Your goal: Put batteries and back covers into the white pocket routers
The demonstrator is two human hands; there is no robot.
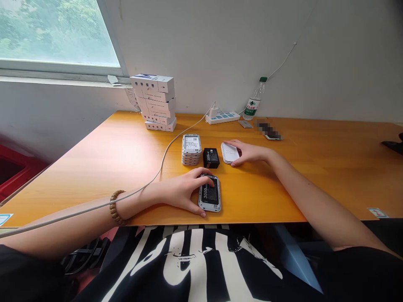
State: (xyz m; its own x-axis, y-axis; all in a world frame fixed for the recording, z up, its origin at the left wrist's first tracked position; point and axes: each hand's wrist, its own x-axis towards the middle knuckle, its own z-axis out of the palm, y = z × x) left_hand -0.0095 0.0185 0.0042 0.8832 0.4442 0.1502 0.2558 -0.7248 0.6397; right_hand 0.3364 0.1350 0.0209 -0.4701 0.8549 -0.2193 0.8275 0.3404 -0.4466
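My left hand (189,191) rests on a white handheld device (217,205) near the front edge of the table. Its thumb lies by the lower left side and its fingers bend over the far end, onto a black 3000 mAh battery (208,193) seated in the device. My right hand (248,152) pinches a small pile of white covers (229,153) between thumb and fingers, on the tabletop. Between the hands, slightly farther off, sits a block of black batteries (211,158). Left of it stands a stack of similar open-backed devices (191,150), a label showing in the top one.
White boxes (157,102) are piled at the back left. A power strip (223,117), water bottle (252,102) and phone (270,132) are along the wall side. A white cable (163,157) runs across the wooden table (315,167) and over my left forearm.
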